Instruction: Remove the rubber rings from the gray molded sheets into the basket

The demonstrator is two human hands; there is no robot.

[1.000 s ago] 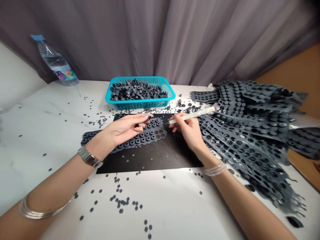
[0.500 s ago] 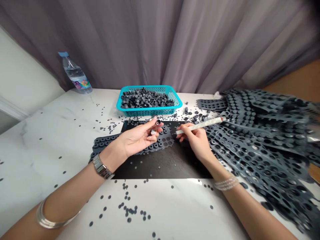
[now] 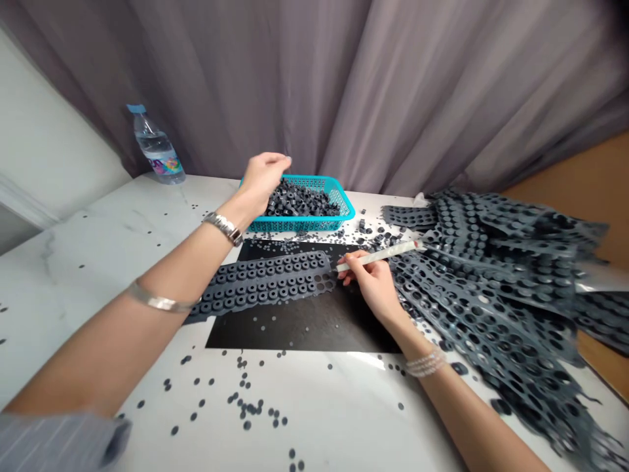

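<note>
Fingers (image 3: 354,265) of the right hand (image 3: 373,285) are closed on a white pen-like tool (image 3: 378,256), its tip just beside the holed end of a grey rubber strip (image 3: 260,285) lying lengthwise across a black mat (image 3: 295,334). The left hand (image 3: 263,177) is held curled above rubber rings (image 3: 299,203) in a teal basket (image 3: 339,210); whether anything is gripped cannot be told.

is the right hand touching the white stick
Touching. The head view shows the right hand pinching the white stick between its thumb and fingers.
</note>
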